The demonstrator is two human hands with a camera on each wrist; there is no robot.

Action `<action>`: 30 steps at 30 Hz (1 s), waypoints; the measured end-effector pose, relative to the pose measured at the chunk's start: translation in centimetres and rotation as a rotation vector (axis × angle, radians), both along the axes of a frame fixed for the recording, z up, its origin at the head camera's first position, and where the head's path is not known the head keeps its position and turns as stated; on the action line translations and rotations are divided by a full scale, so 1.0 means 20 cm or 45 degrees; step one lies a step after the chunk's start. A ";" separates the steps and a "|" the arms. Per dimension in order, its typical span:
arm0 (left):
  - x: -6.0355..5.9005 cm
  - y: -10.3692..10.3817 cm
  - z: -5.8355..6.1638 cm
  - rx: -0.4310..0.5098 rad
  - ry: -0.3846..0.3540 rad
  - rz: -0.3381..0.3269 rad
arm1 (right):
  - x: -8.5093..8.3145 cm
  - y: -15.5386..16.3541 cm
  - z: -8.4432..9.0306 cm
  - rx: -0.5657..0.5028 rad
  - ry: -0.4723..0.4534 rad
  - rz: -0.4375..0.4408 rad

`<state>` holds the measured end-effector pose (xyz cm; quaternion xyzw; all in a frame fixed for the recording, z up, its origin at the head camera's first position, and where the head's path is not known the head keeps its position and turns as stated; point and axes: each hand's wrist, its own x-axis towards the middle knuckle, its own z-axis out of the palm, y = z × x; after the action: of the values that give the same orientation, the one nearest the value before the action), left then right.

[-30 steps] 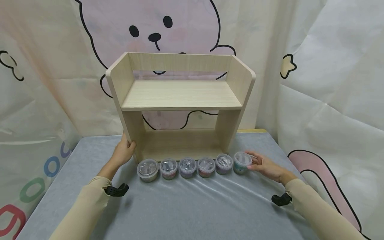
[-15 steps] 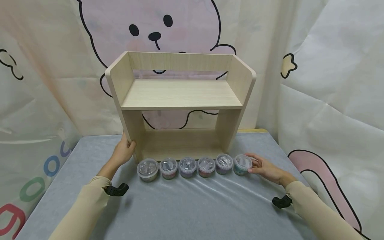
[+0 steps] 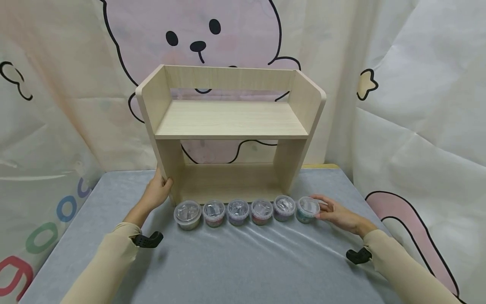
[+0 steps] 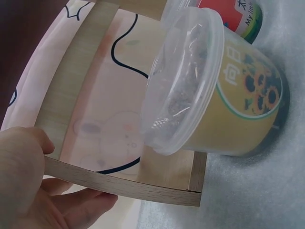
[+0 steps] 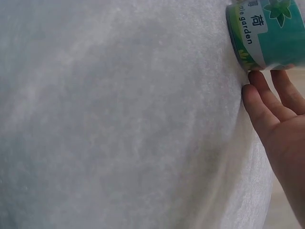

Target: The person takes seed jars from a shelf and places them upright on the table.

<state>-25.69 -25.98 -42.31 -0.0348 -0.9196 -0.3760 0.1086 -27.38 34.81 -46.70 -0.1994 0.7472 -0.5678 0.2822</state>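
Teal tub [image 3: 307,208], right end of a six-tub row [image 3: 237,211] at frame centre, stands on the tabletop [image 3: 243,261]. Right hand [image 3: 338,213] touches it, fingers [image 5: 259,102] straight. Left hand [image 3: 155,192] grips the shelf [image 3: 231,122] side panel. Both shelf levels are bare; no tub is placed yet.

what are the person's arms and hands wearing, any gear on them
Both arms are in long, plain beige sleeves that end at the wrists. A small black device sits at each cuff, under the left wrist and the right wrist. The left hand and right hand are bare: no gloves.
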 end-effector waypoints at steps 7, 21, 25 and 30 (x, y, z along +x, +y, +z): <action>0.00 0.00 -0.01 0.123 0.001 -0.064 | 0.01 0.01 0.03 0.014 -0.025 0.001; 0.03 -0.03 -0.03 0.277 0.023 -0.206 | 0.02 0.00 0.11 0.001 0.034 -0.130; 0.06 -0.03 -0.02 0.285 -0.022 -0.178 | 0.02 -0.01 0.14 0.002 0.104 -0.207; 0.11 -0.02 -0.01 0.320 -0.059 -0.155 | 0.03 -0.02 0.17 0.031 0.174 -0.401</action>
<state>-23.39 -26.43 -42.41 -0.0681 -0.8638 -0.4946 0.0679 -26.83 34.36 -43.39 -0.1147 0.7935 -0.5809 0.1406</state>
